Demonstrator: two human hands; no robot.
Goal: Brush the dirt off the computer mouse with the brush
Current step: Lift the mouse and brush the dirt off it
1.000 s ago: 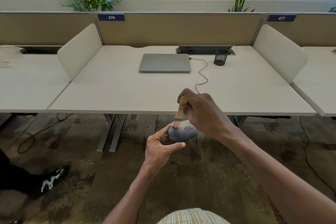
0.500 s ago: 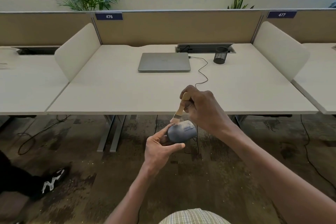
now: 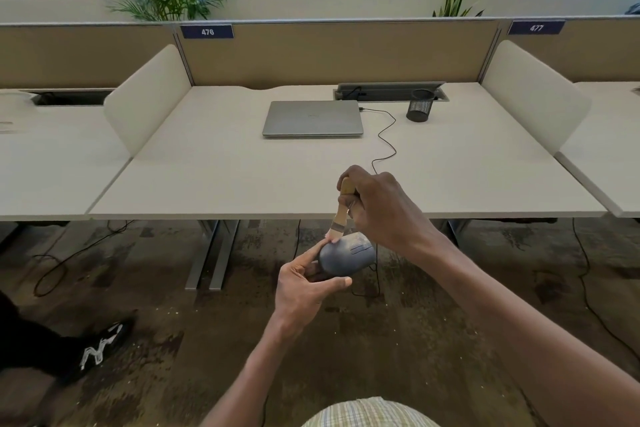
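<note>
Just off the near edge of the bench point(image 3: 214, 184), over the floor: grey computer mouse point(image 3: 347, 259) gripped in the left hand point(image 3: 304, 291), thumb along its near side, forefinger against its left end. Right hand point(image 3: 381, 208) curled round the wooden handle of the brush point(image 3: 341, 215), pale bristles touching the mouse's upper left end. Pale dust on the mouse's top. Farther back on the bench: closed laptop point(image 3: 312, 118), with a black mesh cup point(image 3: 420, 105) to its right and a thin cable point(image 3: 384, 139) trailing toward the hands.
</note>
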